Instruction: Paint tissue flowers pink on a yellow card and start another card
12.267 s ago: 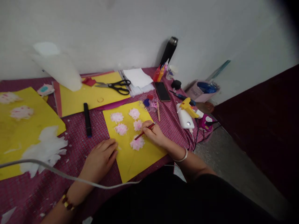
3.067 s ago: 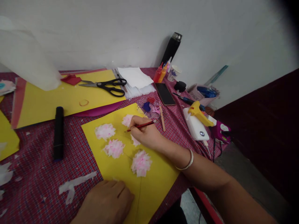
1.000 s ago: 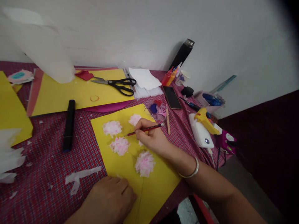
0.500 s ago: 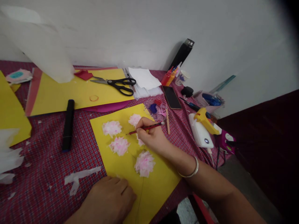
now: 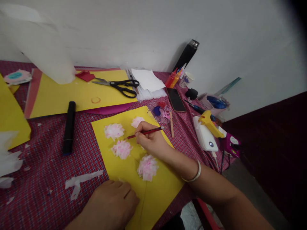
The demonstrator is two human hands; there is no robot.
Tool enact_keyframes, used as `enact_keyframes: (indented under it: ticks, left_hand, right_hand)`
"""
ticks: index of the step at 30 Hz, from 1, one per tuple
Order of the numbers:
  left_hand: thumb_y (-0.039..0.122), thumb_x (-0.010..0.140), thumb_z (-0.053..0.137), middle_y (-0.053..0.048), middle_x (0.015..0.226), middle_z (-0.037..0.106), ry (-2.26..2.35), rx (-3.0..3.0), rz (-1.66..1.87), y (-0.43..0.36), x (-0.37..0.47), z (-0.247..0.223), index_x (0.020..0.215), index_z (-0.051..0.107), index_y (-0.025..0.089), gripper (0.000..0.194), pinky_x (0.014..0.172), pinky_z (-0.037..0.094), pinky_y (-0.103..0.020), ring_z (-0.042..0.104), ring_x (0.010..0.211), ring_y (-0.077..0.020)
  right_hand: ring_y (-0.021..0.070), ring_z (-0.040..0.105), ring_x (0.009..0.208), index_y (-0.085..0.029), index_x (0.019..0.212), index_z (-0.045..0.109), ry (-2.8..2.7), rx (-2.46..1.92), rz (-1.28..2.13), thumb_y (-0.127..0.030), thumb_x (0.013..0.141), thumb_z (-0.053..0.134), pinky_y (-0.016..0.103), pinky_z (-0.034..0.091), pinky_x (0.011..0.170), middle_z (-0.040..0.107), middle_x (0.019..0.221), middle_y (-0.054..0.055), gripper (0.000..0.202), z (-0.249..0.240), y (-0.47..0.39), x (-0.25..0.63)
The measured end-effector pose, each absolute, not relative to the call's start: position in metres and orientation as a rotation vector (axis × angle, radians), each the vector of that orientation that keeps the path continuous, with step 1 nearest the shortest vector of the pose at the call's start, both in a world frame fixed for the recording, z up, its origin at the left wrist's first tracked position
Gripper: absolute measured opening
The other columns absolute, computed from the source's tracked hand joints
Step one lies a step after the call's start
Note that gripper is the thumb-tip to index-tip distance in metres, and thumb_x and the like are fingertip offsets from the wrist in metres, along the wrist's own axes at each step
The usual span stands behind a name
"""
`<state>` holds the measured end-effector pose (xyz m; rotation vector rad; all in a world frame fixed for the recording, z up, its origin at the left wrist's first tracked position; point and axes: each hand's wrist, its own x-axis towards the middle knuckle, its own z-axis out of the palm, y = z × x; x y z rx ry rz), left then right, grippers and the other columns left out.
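Note:
My right hand (image 5: 151, 139) is closed around a dark red pencil (image 5: 153, 130), its tip on the yellow sheet (image 5: 165, 188) near the upper left paper flowers. Several pink-and-white crumpled paper flowers sit on that sheet, among them one at the upper left (image 5: 114, 131), one just below it (image 5: 122, 149) and a lower one (image 5: 148, 167). Part of another flower is hidden behind my right hand. Thin pencil lines run down the sheet. My left hand (image 5: 115, 199) rests with fingers curled on the sheet's lower left edge; what is under its fingers, if anything, is hidden.
Black scissors (image 5: 123, 88) lie on yellow card (image 5: 59, 95) at the back. A black marker (image 5: 69, 127) is at the left. To the right are a phone (image 5: 176, 99), a paint palette (image 5: 160, 111), a wooden stick (image 5: 171, 124), a white power bank (image 5: 205, 135) and a yellow glue gun (image 5: 211, 124).
My right hand has moved slightly left with the pencil, whose tip is now nearer the two left flowers. My left hand has stayed in place.

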<state>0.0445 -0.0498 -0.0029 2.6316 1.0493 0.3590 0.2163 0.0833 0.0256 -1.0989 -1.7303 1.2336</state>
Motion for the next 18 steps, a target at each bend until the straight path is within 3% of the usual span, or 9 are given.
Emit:
enact_keyframes:
  ticks: [11,18]
  left_hand:
    - [0.004,0.074,0.059,0.005,0.070,0.064,1.052,2.640,0.253,-0.0504,0.0437,-0.0003,0.073,0.057,0.024,0.020,0.056,0.035,-0.031,0.057,0.059,-0.0168]
    - [0.006,0.078,0.059,0.005,0.069,0.062,1.056,2.648,0.302,-0.0518,0.0427,-0.0004,0.072,0.056,0.024,0.019,0.057,0.036,-0.032,0.054,0.058,-0.0165]
  right_hand:
    - [0.0085,0.041,0.054,-0.019,0.070,0.053,-1.716,-1.074,1.247,-0.017,0.079,0.051,0.022,0.031,0.051,0.048,0.059,-0.006,0.009,0.0198,0.0834,0.2127]
    - [0.0089,0.042,0.056,-0.020,0.069,0.051,-1.700,-1.122,1.263,-0.017,0.076,0.051,0.022,0.033,0.053,0.047,0.060,-0.005,0.008,0.0247,0.0833,0.2166]
